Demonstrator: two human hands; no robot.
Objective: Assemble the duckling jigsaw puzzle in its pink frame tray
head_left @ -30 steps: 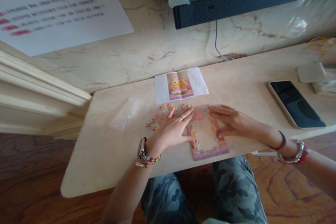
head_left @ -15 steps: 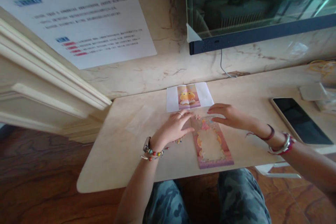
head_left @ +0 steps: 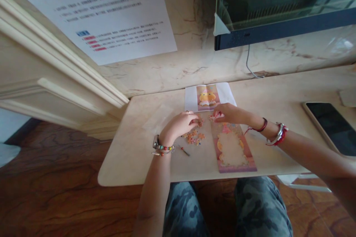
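Both hands have curled their fingers since the earlier frame! Head view: left hand at the loose jigsaw pieces, right hand by the far edge of the jigsaw border, near the counter's front edge. Either grip clasping pieces? Can't tell. A dragging wrist could split that border.

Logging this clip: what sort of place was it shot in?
Probably a living room or similar indoor room: a dark-framed screen sits above a long pale table, with a marble-patterned wall and brown wood-look floor.
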